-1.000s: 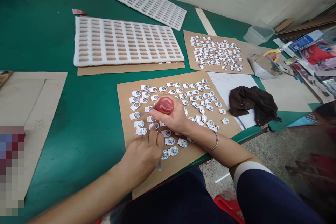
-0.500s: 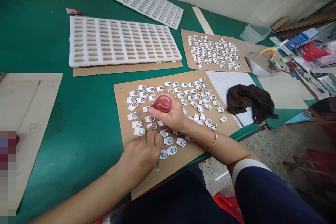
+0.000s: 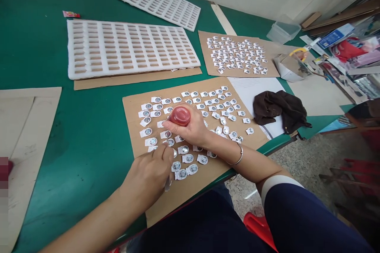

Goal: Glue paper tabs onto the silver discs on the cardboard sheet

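Clenched round a red bulb (image 3: 179,115), her right hand (image 3: 190,128) points it down-left at parts (image 3: 168,134) just ahead of the left hand (image 3: 148,176), which pinches a thin tool (image 3: 168,184).

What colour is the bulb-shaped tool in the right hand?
Red, slightly translucent; the tool shows in the head view, gripped by the right hand.

A small workshop is showing here: a green tabletop (image 3: 89,126) is holding foam trays (image 3: 127,47), cardboard sheets (image 3: 237,53) with many little parts, and clutter.
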Action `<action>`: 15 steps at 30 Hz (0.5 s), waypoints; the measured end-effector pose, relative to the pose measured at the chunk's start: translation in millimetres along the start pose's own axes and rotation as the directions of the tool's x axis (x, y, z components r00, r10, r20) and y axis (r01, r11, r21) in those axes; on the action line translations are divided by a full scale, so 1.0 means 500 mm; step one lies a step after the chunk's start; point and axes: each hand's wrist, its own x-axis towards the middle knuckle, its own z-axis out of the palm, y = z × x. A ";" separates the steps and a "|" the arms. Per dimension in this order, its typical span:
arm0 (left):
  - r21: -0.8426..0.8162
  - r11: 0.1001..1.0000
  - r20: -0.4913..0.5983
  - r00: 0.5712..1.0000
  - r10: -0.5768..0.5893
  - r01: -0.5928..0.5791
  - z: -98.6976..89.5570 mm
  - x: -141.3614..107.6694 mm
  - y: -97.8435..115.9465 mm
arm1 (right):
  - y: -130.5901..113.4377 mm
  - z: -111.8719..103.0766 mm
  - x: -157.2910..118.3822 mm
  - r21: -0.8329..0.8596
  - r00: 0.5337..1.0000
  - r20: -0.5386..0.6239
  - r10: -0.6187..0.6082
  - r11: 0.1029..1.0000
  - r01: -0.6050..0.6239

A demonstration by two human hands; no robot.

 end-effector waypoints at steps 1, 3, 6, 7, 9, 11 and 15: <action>-0.016 1.000 -0.005 1.000 -0.002 0.001 0.000 0.000 -0.003 | 0.001 -0.001 0.000 0.004 1.000 -0.003 -0.001 1.000 0.001; -0.044 0.999 -0.005 1.000 -0.008 0.008 -0.002 0.000 -0.008 | 0.002 -0.003 -0.001 0.015 1.000 -0.007 -0.009 1.000 0.009; -0.079 0.997 0.014 1.000 -0.022 0.023 -0.004 0.001 -0.013 | 0.002 -0.005 -0.002 0.016 1.000 0.005 -0.007 1.000 0.007; -0.092 0.995 0.014 1.000 -0.025 0.026 -0.004 0.001 -0.014 | 0.002 -0.006 -0.002 0.012 1.000 0.010 -0.008 1.000 0.008; -0.113 0.993 0.010 0.999 -0.033 0.034 -0.004 0.001 -0.015 | 0.001 -0.007 -0.001 0.007 1.000 0.012 -0.027 1.000 0.026; -0.132 0.990 0.008 0.999 -0.047 0.048 -0.002 0.000 -0.017 | -0.001 -0.007 -0.001 0.004 0.999 0.007 -0.054 0.999 0.054; -0.233 0.968 -0.001 0.995 -0.098 0.095 -0.005 0.004 -0.023 | -0.002 -0.008 -0.001 -0.014 0.999 0.015 -0.029 0.999 0.030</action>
